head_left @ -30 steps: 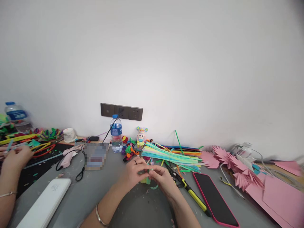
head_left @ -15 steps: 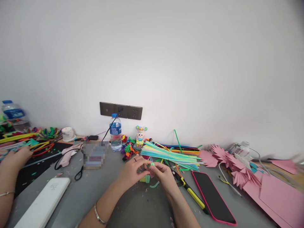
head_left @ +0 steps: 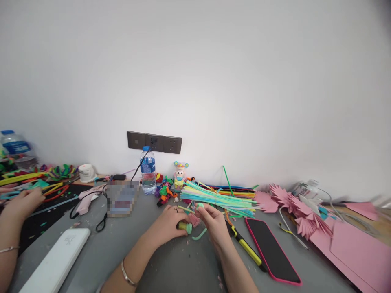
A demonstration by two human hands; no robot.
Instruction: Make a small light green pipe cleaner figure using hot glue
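My left hand [head_left: 169, 223] is closed around a small yellow and green piece [head_left: 185, 227] low over the grey table. A thin pale yellow stem [head_left: 186, 209] reaches from its fingertips toward the right. In a pinch, my right hand [head_left: 212, 219] holds a small mint-green piece [head_left: 200, 205]. Between the hands is a fuzzy pink piece [head_left: 194, 221]; what it rests on is unclear. A curved mint-green strip [head_left: 200, 234] lies on the table just below my right fingers.
Pipe cleaners [head_left: 216, 197], a figurine [head_left: 179, 176] and a bottle [head_left: 148, 171] stand or lie behind. Yellow-handled pliers [head_left: 249, 250], a phone [head_left: 273, 250] and pink paper [head_left: 360, 248] are right. Left are a glue gun [head_left: 85, 202], white case [head_left: 56, 260] and another person's hand [head_left: 26, 203].
My hands have moved apart. My left hand has gone down and left onto the yellow and green piece; my right hand has shifted slightly right with the mint-green piece.
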